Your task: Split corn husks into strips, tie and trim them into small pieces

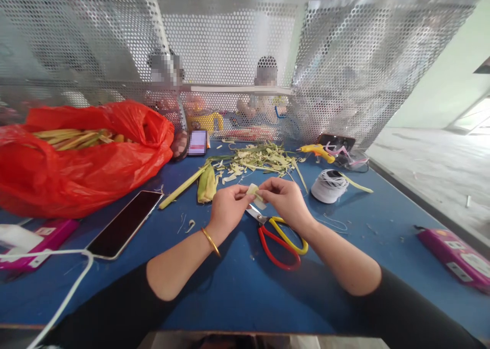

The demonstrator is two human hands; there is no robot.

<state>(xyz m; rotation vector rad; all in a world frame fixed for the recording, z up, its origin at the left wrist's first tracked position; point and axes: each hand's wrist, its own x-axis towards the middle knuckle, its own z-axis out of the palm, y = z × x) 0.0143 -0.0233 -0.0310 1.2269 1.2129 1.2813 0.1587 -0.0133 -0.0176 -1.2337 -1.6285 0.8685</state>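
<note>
A small pale green piece of plant leaf (pixel 253 189) is pinched between my two hands at the middle of the blue table. My left hand (pixel 228 206) holds its left side with thumb and forefinger; a gold bangle circles that wrist. My right hand (pixel 285 198) grips the right side the same way. Just below the fingers lie scissors (pixel 281 247) with one red and one yellow handle, their blades partly hidden by my left hand. A cut green-yellow stalk piece (pixel 207 184) stands left of my hands, beside a long thin stalk (pixel 184 186).
Plant scraps (pixel 264 157) are heaped behind my hands. A red bag (pixel 84 170) of stalks and a phone (pixel 125 224) are at left. White string (pixel 329 186), a yellow glue gun (pixel 318 152) and a purple power strip (pixel 455 257) are at right. People sit behind the perforated screen (pixel 229 43).
</note>
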